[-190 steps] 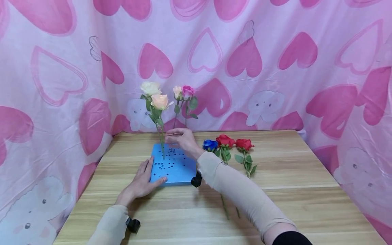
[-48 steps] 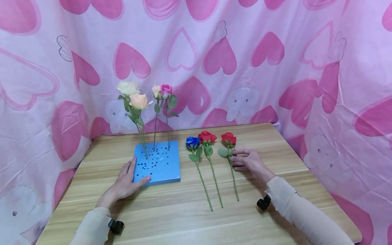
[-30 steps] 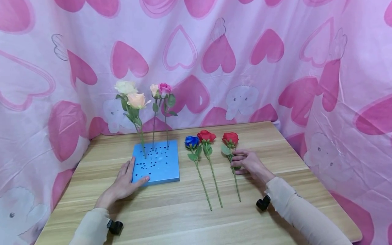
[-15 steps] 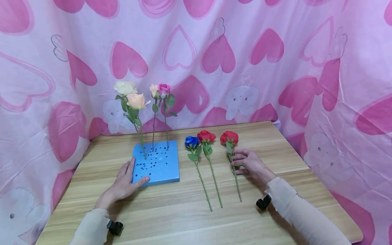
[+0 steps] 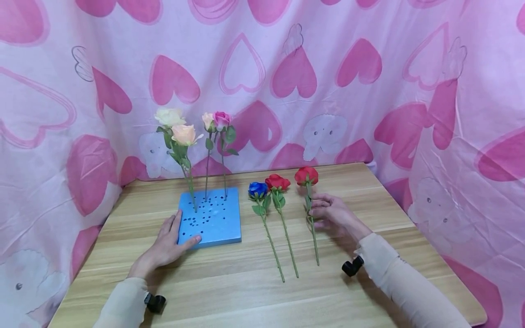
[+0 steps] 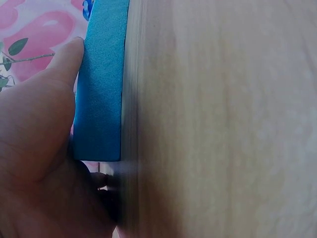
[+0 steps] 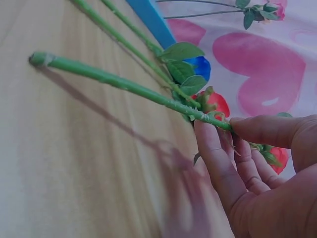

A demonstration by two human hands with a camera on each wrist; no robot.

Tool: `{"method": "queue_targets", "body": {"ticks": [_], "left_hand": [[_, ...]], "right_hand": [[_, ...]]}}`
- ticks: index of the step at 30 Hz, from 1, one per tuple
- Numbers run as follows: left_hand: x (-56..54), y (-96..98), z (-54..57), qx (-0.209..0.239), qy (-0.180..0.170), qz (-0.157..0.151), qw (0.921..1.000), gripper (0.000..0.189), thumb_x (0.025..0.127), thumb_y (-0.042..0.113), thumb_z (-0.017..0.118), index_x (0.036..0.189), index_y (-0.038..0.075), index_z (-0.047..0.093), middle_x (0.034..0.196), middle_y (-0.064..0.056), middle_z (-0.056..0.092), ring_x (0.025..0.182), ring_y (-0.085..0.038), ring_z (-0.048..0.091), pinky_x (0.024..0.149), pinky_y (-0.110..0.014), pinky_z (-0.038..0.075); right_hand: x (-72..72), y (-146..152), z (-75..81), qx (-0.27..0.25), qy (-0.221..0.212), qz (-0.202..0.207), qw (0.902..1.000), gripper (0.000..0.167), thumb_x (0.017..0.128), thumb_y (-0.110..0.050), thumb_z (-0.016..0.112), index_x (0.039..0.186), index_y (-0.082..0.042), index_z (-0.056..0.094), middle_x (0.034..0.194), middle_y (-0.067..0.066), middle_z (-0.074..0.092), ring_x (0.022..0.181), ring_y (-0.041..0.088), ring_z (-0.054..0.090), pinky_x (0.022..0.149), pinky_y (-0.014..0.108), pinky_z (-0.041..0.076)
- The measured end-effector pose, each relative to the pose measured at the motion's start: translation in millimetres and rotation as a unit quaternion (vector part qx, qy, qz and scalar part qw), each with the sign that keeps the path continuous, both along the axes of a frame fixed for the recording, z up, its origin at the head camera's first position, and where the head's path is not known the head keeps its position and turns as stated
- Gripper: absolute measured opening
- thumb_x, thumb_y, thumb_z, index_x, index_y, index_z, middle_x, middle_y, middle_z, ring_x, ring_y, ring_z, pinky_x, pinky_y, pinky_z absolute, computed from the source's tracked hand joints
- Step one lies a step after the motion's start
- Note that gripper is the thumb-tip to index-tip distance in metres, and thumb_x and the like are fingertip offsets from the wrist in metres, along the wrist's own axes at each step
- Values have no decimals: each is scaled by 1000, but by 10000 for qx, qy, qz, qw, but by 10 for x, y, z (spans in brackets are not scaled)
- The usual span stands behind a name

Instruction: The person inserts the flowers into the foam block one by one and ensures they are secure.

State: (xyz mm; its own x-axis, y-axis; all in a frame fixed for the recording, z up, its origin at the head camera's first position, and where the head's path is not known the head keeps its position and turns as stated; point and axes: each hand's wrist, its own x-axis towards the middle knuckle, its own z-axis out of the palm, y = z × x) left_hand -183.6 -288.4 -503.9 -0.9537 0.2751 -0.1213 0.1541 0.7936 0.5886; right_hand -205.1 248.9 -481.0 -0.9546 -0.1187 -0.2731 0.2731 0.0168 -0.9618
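My right hand (image 5: 334, 213) pinches the green stem of a red rose (image 5: 306, 176) between thumb and fingers. In the right wrist view the stem's cut end (image 7: 42, 59) stands off the wood and throws a shadow. My left hand (image 5: 166, 241) rests against a blue foam block (image 5: 223, 232) full of small holes, straight fingers along its left side and thumb over the near edge. Upright in the block are a white rose (image 5: 169, 116), a peach rose (image 5: 184, 135), a small pale rose (image 5: 208, 120) and a magenta rose (image 5: 222, 120).
Between the block and my right hand, a blue rose (image 5: 258, 190) and another red rose (image 5: 277, 181) lie side by side on the wooden table (image 5: 229, 291), stems toward me. A pink heart-patterned curtain (image 5: 287, 59) surrounds the table's back and sides.
My right hand has gone from the foam block to the rightmost red rose and taken its stem. That rose has turned and risen slightly. The left hand stays at the block.
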Motion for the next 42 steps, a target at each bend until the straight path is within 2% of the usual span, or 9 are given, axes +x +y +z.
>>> {"method": "queue_targets", "body": {"ticks": [4,8,10,15,22,27,33,38,42], "left_hand": [[7,4,13,-11,-22,-1,10000,119,106,65,65,177,3,-7,179,-40,-1,164,-65,-1,126,-84,11],[11,7,27,-24,-10,-13,10000,119,106,65,65,177,3,-7,179,-40,0,163,-66,0,125,-84,12],[6,9,24,-36,1,-3,10000,119,106,65,65,177,3,-7,179,-40,0,164,-65,0,126,-84,12],[-13,5,9,-18,7,4,10000,119,106,65,66,177,3,-7,179,-39,0,164,-65,0,126,-84,12],[2,3,6,28,-9,-13,10000,119,106,65,66,177,3,-7,179,-40,-1,164,-65,-1,126,-84,11],[10,0,6,12,4,-2,10000,119,106,65,65,177,3,-7,179,-40,-1,164,-64,-1,126,-84,10],[11,-9,10,-64,-63,31,10000,120,105,66,65,177,2,-7,178,-41,-1,163,-65,-1,126,-84,11],[11,-3,8,-38,-58,51,10000,120,106,67,65,177,2,-7,179,-40,-2,164,-64,-1,127,-83,11],[7,7,7,-17,-12,50,10000,119,106,67,64,178,3,-6,180,-39,-1,165,-63,-1,127,-83,11]], "right_hand": [[-14,-16,54,15,100,-16,9999,59,102,3,73,155,3,47,132,10,69,102,18,77,85,44,70],[-29,-29,119,81,158,-35,9998,55,103,1,73,152,5,50,132,14,71,108,21,78,89,45,69],[-46,-37,150,94,205,-50,9997,50,103,1,74,149,6,54,127,14,73,108,22,77,90,45,69],[-92,-54,225,-144,374,-14,9992,42,104,2,72,143,3,57,118,8,75,106,22,77,89,47,69],[-140,-74,321,-398,620,37,9973,46,107,1,70,151,-1,54,118,1,73,108,19,74,87,47,69],[-187,-83,413,-312,797,63,9963,43,108,-1,69,149,2,56,115,-1,69,105,13,71,85,43,70],[-265,-137,586,-119,1066,102,9942,39,108,-3,71,145,2,60,116,2,68,108,18,69,85,44,70],[-354,-214,748,-70,1200,107,9927,45,108,-5,71,151,-1,58,118,3,69,108,20,69,85,47,70],[-411,-300,876,-36,1316,200,9911,49,109,-5,70,156,1,55,124,6,68,112,22,69,92,52,68]]}}
